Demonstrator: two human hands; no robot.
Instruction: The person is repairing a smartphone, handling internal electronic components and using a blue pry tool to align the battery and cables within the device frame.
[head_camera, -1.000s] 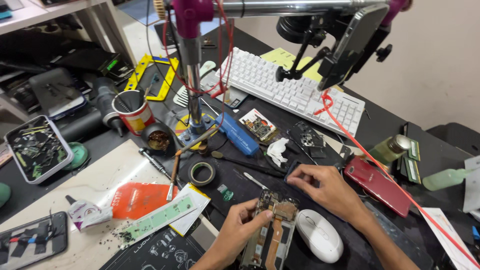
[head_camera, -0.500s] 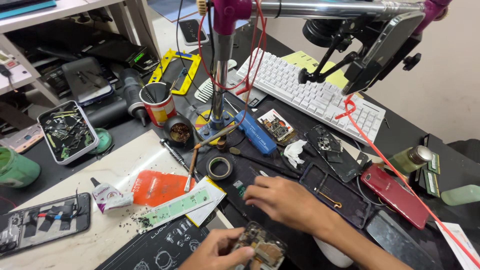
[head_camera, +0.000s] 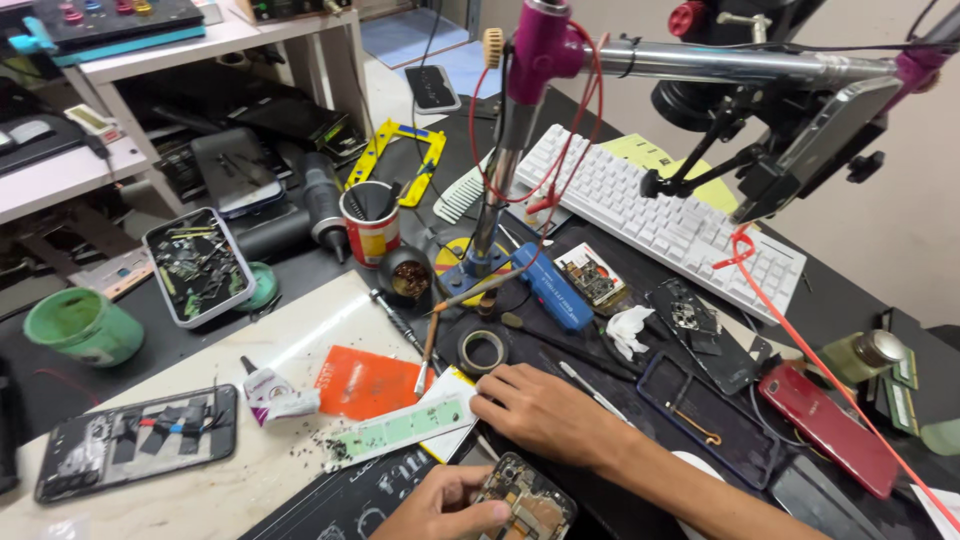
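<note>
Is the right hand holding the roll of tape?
No. The right hand lies flat on the mat just below the roll of tape, fingers empty.

The left hand (head_camera: 445, 503) holds the open phone (head_camera: 527, 505) at the near edge; the right hand (head_camera: 545, 410) lies flat just behind it; the tape roll (head_camera: 485, 350) sits just behind that hand; the keyboard (head_camera: 660, 215) lies far back on the right; the cup (head_camera: 85, 325) stands far left
</note>
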